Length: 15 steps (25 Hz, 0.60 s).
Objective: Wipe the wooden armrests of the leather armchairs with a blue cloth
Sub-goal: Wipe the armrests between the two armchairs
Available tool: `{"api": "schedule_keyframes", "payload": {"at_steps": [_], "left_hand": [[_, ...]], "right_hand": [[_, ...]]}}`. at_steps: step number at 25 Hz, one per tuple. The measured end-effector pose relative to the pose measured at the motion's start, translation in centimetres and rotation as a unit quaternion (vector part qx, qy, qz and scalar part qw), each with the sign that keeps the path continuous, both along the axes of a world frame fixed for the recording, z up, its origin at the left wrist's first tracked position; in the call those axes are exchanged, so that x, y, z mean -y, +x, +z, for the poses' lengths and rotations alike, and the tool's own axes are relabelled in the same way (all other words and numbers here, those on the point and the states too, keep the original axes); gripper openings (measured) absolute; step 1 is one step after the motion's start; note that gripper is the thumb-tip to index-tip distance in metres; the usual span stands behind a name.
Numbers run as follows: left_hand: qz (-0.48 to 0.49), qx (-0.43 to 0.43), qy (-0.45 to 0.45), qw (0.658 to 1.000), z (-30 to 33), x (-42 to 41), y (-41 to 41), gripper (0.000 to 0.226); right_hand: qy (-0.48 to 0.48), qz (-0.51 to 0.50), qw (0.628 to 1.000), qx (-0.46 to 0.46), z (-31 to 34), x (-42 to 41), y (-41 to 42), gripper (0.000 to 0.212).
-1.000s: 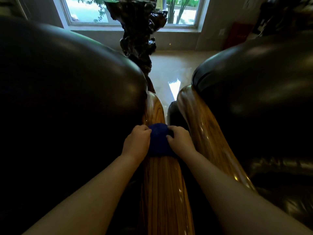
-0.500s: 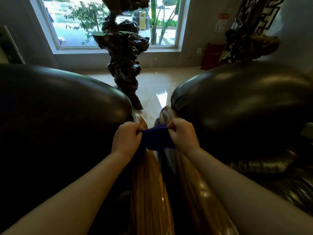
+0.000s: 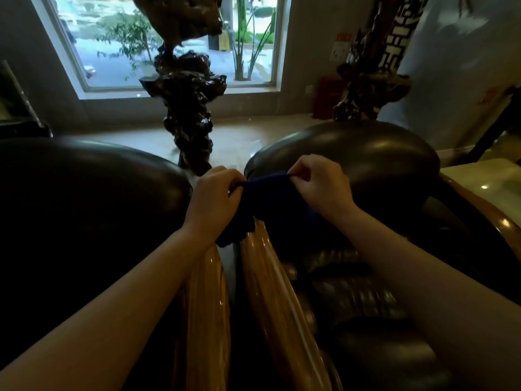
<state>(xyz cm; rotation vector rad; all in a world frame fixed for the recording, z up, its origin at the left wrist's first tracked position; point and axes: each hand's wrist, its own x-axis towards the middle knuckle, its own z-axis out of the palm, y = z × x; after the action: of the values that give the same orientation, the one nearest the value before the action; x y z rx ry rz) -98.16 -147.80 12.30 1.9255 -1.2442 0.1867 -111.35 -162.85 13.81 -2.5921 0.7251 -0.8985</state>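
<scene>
A dark blue cloth (image 3: 267, 197) is stretched between both hands above the gap between two armchairs. My left hand (image 3: 215, 198) grips its left end, which hangs down over the top of the left wooden armrest (image 3: 205, 306). My right hand (image 3: 321, 183) pinches the cloth's upper right corner, raised in front of the right armchair's leather back (image 3: 375, 156). The right wooden armrest (image 3: 276, 300) runs glossy beside the left one. The left armchair's leather back (image 3: 84, 187) bulges at the left.
A tall dark gnarled wood sculpture (image 3: 189, 103) stands on the shiny floor (image 3: 239, 139) just behind the chairs, before a window (image 3: 169, 40). A second carved piece (image 3: 366, 86) and a red box (image 3: 328, 97) stand at the right. Another wooden armrest (image 3: 490, 213) shows far right.
Both hands lifted the cloth off the left armrest and pulled it out wider, the right hand rising toward the right chair. My view tilted up, showing more of the window and sculpture.
</scene>
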Motion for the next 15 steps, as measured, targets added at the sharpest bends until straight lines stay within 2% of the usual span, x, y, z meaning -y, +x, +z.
{"api": "schedule_keyframes", "payload": {"at_steps": [7,15], "left_hand": [[0.071,-0.017,0.019,0.997,-3.5,-1.1,-14.1,0.013],[0.062,-0.128,0.114,0.983,-16.5,-4.6,-25.4,0.015]], "right_hand": [[0.059,0.088,0.994,0.016,-3.6,-0.1,-12.4,0.006],[0.137,0.078,0.986,-0.058,-17.8,-3.4,-23.1,0.011]]}}
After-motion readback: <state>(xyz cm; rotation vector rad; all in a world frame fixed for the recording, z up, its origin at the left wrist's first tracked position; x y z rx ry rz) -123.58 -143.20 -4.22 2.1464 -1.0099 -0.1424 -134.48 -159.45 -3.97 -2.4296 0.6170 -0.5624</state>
